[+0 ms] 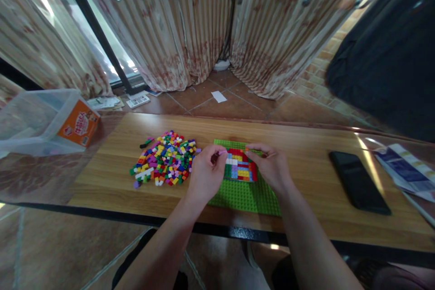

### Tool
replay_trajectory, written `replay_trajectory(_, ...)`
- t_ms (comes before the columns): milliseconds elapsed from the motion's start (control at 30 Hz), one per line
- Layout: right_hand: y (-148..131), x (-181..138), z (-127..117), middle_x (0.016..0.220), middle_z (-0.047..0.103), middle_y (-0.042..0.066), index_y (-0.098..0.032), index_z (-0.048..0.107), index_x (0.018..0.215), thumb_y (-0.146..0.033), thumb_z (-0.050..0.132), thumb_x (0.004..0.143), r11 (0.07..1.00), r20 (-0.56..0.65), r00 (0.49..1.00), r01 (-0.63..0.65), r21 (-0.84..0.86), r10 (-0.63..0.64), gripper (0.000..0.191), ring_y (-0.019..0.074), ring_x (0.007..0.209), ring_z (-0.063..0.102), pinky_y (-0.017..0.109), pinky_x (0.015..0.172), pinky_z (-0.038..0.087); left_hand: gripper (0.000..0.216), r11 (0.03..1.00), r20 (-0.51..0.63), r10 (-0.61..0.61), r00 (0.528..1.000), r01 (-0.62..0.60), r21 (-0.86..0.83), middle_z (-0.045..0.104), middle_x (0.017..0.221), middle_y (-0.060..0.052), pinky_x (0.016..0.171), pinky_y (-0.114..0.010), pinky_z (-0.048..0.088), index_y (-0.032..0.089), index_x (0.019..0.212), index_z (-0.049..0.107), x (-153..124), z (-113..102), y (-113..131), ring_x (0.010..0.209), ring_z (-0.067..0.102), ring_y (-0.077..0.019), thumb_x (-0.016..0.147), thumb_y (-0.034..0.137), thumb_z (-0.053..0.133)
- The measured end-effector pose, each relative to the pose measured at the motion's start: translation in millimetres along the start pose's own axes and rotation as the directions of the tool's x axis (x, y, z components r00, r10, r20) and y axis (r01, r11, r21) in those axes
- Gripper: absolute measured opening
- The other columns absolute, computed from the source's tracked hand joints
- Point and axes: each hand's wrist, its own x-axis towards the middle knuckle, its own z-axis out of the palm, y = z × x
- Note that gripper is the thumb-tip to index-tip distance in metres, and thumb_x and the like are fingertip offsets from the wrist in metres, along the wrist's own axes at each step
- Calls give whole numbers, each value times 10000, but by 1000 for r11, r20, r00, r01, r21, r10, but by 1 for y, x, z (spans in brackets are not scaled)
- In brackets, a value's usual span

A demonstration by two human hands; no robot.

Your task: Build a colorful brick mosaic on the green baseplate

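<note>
My left hand (208, 171) is closed in a pinch on a small pink-purple toy brick (222, 152) above the upper left of the green baseplate (246, 197). Across from it, my right hand (273, 165) pinches a small orange toy brick (247, 149) near the upper edge. Between the hands, a patch of multicoloured bricks (239, 166) in red, white, yellow, blue and green sits on the plate. The hands cover parts of the baseplate's left and right sides. Whether either held brick touches the patch, I cannot tell.
A loose pile of coloured bricks (170, 158) lies left of the baseplate on the wooden table (102, 163). A black phone (359, 182) and papers (408, 167) are at the right. A clear plastic box (41, 122) with an orange label stands at the far left.
</note>
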Motion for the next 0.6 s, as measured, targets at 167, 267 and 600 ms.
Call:
replay_trajectory(167,2,2,4,828,774,61,-178,785,898,-388,741,670,986,34,991,-136,100,133,313,188,645,692,317,594,569,118,1000,-2,3,1000,-3,11,705,841,-30,688,-255,494,190,860,649,0,-3,0,757,641,-153,898,241,550)
replay_trajectory(267,0,1,6,755,766,49,-175,789,892,-378,757,641,976,39,983,-182,120,178,325,174,573,672,308,548,566,117,1000,-2,12,1000,-12,4,703,840,-29,706,-260,498,189,860,647,0,-4,-1,762,641,-152,899,232,546)
replay_trajectory(600,8,3,1,865,781,61,-191,788,925,-392,761,677,979,111,983,-163,126,149,321,199,705,712,351,688,595,107,1000,-8,5,1000,-5,7,705,832,-31,700,-266,494,187,866,649,-1,-4,-1,781,653,-161,893,218,550)
